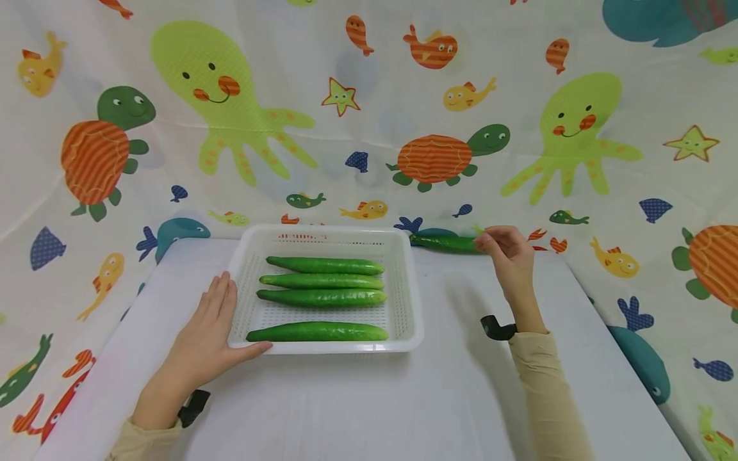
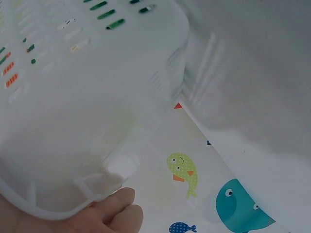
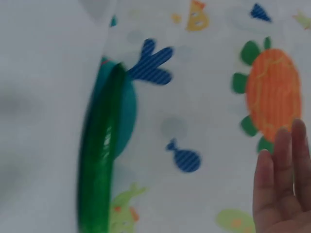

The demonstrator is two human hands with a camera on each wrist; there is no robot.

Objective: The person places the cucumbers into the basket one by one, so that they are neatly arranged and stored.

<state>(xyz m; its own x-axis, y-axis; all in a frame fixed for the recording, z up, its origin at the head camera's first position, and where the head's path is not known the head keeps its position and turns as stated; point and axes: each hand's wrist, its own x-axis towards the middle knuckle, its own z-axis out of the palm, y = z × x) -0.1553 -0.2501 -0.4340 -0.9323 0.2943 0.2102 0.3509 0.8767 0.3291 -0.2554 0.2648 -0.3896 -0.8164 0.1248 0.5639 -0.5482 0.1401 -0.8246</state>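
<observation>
A white plastic basket (image 1: 328,347) with perforated walls holds several green cucumbers (image 1: 323,298) laid side by side. My left hand (image 1: 202,336) rests along the basket's left side, fingers straight, thumb lying on the front rim. In the left wrist view, fingertips (image 2: 124,213) show beside the basket's rim (image 2: 53,213). Right of the basket, at the table's back edge, is another cucumber (image 1: 444,242). My right hand (image 1: 510,259) pinches its right end between thumb and forefinger. The right wrist view shows this cucumber (image 3: 101,145) lengthwise, with the other fingers (image 3: 284,179) stretched out apart from it.
A white table (image 1: 369,410) lies under everything. Behind it and along its sides hangs a cloth (image 1: 369,128) printed with sea animals. Each wrist wears a black strap-like device (image 1: 497,328).
</observation>
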